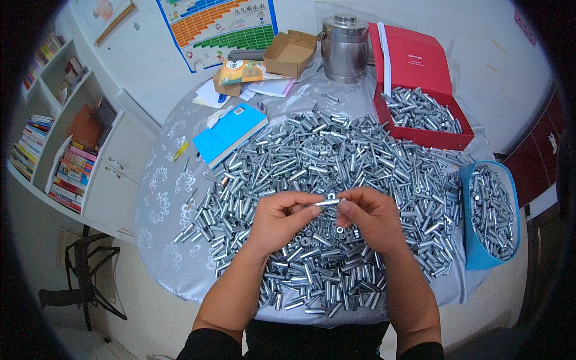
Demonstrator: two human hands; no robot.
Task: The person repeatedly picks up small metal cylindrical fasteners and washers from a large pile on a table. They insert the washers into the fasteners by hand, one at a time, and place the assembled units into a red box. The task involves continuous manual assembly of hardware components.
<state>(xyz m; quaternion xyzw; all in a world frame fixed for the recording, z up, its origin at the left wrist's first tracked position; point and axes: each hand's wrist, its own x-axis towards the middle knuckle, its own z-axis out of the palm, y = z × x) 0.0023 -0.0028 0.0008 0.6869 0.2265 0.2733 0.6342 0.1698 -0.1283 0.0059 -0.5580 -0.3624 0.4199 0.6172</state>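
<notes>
Between the fingertips of both hands is a short shiny metal sleeve (328, 203), held roughly level above the pile. My left hand (285, 216) pinches its left end with thumb and forefinger. At the other end, my right hand (371, 216) has thumb and forefinger closed on the tip; whether a smaller part sits there is hidden by the fingers. Under and around both hands spreads a wide heap of metal sleeves and bolts (315, 166). Several loose nuts (306, 241) lie among them, just below the hands.
A red box (423, 141) with its lid up and a blue fabric bin (474, 243) hold more metal parts at right. At the back stand a steel pot (344, 54) and an open cardboard box (290, 54). A blue book (229, 132) lies left of the heap, near a yellow tool (181, 151).
</notes>
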